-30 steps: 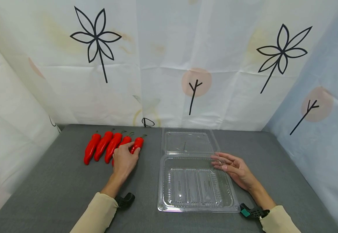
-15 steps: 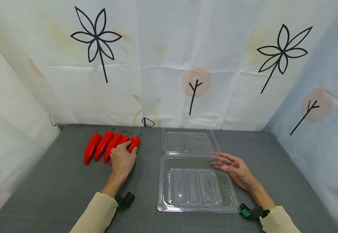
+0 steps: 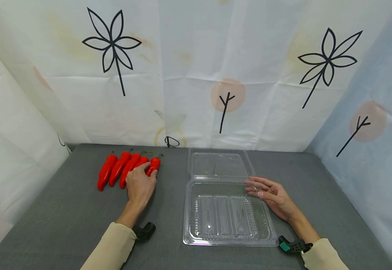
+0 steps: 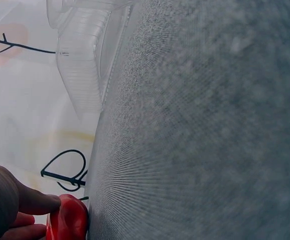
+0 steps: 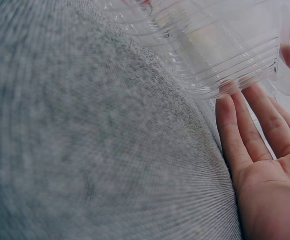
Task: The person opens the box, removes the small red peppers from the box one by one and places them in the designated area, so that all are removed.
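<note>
My left hand (image 3: 141, 185) pinches the rightmost red chili pepper (image 3: 153, 165) between thumb and fingers, just below its green stem. In the left wrist view, the thumb presses on the shiny red pepper (image 4: 68, 220). Several more red chili peppers (image 3: 104, 172) lie side by side to its left, one partly hidden by the hand. At the right side of a clear plastic clamshell box (image 3: 227, 240), my right hand (image 3: 277, 198) has its fingers straight against the outer wall, with the thumb near the rim. The box (image 5: 225, 65) shows above those fingers in the right wrist view.
The clamshell's lid (image 3: 219, 163) lies folded back toward the rear wall. A grey cloth (image 3: 168, 225) covers the table. White printed sheets (image 3: 189, 56) stand behind and at both sides.
My left hand has shifted left with the pepper, bringing it nearer the others in the row. My right hand and the box have not moved.
</note>
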{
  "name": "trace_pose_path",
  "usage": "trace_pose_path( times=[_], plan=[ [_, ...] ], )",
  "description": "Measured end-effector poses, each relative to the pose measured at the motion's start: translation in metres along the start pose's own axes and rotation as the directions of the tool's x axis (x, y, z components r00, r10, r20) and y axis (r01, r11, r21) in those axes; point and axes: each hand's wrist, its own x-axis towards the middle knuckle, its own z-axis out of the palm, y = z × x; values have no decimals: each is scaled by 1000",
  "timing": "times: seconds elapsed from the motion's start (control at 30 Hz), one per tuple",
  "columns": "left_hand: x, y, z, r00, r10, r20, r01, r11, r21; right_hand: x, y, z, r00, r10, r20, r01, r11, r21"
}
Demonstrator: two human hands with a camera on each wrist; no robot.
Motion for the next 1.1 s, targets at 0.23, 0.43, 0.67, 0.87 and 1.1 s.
trace_pose_path(
  times=[0.23,0.43,0.67,0.87,1.1],
  plan=[
    [0,0,-1,1000,0,-14,0,1000,-23,0,1,0,1000,-9,7,9,1000,15],
    [0,1,-2,1000,-4,-23,3,999,-46,0,1,1,1000,-18,13,17,1000,20],
    [6,6,-10,1000,-8,-3,7,998,-69,0,1,0,1000,-13,4,13,1000,16],
    [14,10,-25,998,42,41,-39,996,-75,1,-1,0,1000,3,-2,-3,999,39],
    [21,1,-40,988,118,97,-119,993,4,-1,-9,-6,997,44,-59,-43,999,8]
  ],
)
